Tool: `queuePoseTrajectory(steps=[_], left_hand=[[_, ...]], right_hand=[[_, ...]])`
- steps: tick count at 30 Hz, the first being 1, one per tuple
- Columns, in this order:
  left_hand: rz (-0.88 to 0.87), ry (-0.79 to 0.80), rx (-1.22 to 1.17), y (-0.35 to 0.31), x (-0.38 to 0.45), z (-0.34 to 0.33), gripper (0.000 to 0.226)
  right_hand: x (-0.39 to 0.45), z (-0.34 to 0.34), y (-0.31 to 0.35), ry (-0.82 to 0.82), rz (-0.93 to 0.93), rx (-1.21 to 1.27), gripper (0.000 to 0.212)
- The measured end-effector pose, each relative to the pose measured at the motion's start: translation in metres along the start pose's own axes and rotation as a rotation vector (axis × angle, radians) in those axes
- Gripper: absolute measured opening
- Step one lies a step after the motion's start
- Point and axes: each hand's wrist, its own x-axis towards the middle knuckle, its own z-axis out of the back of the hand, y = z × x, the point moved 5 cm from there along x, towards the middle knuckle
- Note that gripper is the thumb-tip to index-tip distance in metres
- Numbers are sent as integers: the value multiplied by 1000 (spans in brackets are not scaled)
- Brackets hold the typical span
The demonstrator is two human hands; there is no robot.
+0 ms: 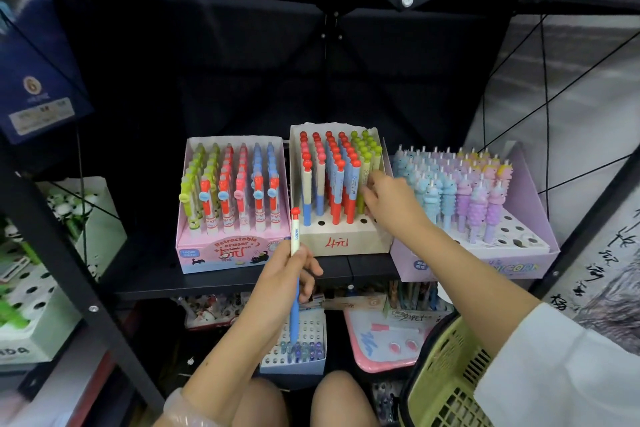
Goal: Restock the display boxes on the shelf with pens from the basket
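Left hand (294,274) holds one pen (295,253) upright, fingers curled round barrel, red cap up, ready for insertion. Right hand (388,198) reaches into middle box (343,241) on shelf (242,282), fingers among green pens (367,163), apparently steadying or seating one; exact hold hidden. Front-row holes vacant: likely destination. Basket (446,374) lower right, near right arm, within reach for resupply.
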Motion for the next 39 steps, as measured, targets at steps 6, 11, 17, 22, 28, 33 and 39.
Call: queuePoseTrajectory(steps=[6, 11, 17, 22, 28, 33, 39], left_hand=[[-96, 8, 56, -3, -1, 1, 21], [-124, 64, 81, -6, -1, -10, 24], [-172, -5, 137, -12, -3, 4, 25], [-189, -21, 138, -16, -6, 16, 30], [-176, -23, 130, -13, -7, 16, 32], [-175, -16, 155, -11, -6, 17, 32], [-178, -3, 177, -12, -7, 14, 30]], right_hand=[[-31, 23, 12, -289, 38, 324, 13], [-56, -10, 56, 202, 200, 485, 7], [-47, -3, 68, 91, 161, 602, 10], [-28, 31, 57, -286, 153, 461, 11], [-25, 22, 60, -284, 190, 198, 22], [-21, 22, 61, -253, 174, 147, 23], [-14, -4, 58, -43, 94, -76, 31]])
